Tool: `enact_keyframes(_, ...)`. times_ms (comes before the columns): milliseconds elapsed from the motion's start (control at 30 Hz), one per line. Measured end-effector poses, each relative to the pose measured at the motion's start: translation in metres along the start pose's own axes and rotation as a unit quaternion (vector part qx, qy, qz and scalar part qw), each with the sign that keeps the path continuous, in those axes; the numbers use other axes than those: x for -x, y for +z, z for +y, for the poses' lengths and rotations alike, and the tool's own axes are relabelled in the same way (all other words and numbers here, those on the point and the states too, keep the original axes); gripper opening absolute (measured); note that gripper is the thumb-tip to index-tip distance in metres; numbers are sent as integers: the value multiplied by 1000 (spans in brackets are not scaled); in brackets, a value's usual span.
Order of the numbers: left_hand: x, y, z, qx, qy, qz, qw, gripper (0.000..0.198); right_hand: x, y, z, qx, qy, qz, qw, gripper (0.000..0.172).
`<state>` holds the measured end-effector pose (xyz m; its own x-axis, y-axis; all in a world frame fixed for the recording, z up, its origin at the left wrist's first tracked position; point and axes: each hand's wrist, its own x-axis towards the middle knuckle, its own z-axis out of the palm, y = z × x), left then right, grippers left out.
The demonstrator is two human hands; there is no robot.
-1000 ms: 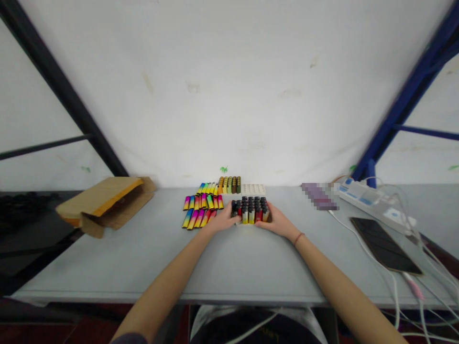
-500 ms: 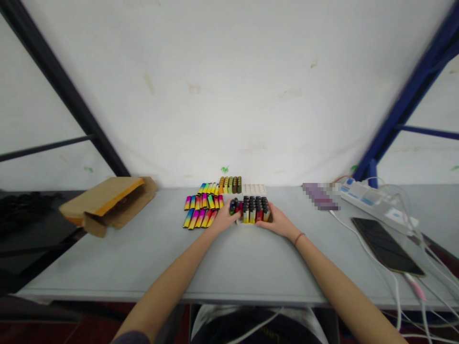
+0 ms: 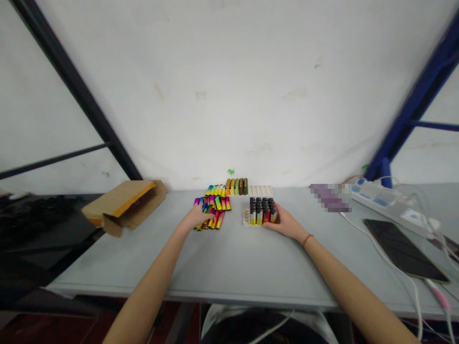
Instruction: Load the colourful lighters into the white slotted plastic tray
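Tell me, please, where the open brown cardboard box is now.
In the head view, the open brown cardboard box lies at the left of the grey tabletop, left of the glossy multicoloured pieces and the left hand.

Lighters (image 3: 253, 218) near your right wrist: black tops, front bodies yellow with whitish, one red, one pale; tray (image 3: 246, 220) under them white. Loose shiny pieces (image 3: 218, 204) on your left: gradients, pink-to-yellow, blue-to-yellow, red-to-yellow, some green. Upright set (image 3: 236, 187) behind: orange, pale yellow, dark olive, with gold tops. Rack (image 3: 261, 190) beside it white. Your bench (image 3: 229, 267) plain grey; wall (image 3: 258, 86) off-white, tan smudges, green mark (image 3: 231, 171). Carton (image 3: 107, 198) brown, orange-yellow strip. Your wristband (image 3: 307, 239) reddish. Phone (image 3: 403, 249) black. Power strip (image 3: 418, 217) white, blue patches. Posts: left post (image 3: 79, 95) black, right post (image 3: 418, 105) dark blue.
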<state>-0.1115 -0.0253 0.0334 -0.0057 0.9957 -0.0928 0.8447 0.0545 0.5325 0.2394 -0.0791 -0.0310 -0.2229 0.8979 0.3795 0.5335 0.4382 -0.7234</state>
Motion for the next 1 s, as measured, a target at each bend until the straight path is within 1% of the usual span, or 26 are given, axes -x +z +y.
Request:
enact_keyframes(133,1,12,14,-125,7,33,992,52,0,0,0,-2,-3,-3,1000,77)
enact_keyframes(233,3,10,21,-184,1,40,982,53,0,0,0,-5,-5,-2,1000,78)
enact_keyframes(333,6,6,19,-217,-12,44,975,54,0,0,1,-2,-6,-2,1000,77)
enact_keyframes(400,8,5,15,-221,-18,49,974,56,0,0,1,3,-5,-3,1000,77)
enact_keyframes(500,11,9,13,-216,-26,75,973,59,0,0,1,5,-5,-3,1000,78)
enact_keyframes(600,14,13,16,-211,-28,101,972,62,1,0,-1,2,-6,4,1000,78)
enact_keyframes(700,18,15,18,-198,-24,120,972,60,1,-1,-3,-1,-4,4,1000,77)
enact_keyframes(833,18,17,14,-212,5,134,968,53,0,-1,-3,2,-4,-2,1000,77)
enact_keyframes(900,16,20,9,-217,25,153,964,48,0,-1,-2,4,-5,0,1000,78)
enact_keyframes(967,12,22,3,-211,57,181,959,44,0,-1,-2,2,-6,3,1000,77)
enact_keyframes(1000,10,23,-1,-202,83,190,957,43,0,-1,-2,1,-6,5,1000,77)
